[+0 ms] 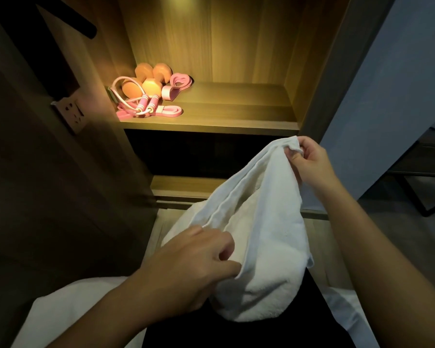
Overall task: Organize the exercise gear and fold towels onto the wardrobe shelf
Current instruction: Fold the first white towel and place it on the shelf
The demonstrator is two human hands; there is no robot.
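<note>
A white towel point(261, 237) hangs in front of me, below the lit wardrobe shelf point(236, 109). My right hand point(309, 159) pinches its upper corner, raised near the shelf's front edge. My left hand point(194, 262) grips the towel's lower edge, close to my body. On the shelf's left side lie orange dumbbells point(146, 79), a pink skipping rope point(138, 101) and pink resistance bands point(178, 82).
A wall socket point(70, 114) is mounted on the dark panel at left. Below the shelf is a dark compartment point(206, 151) and a lower ledge. White bedding point(68, 312) lies at the bottom. A dark metal-framed table point(422, 172) stands at right.
</note>
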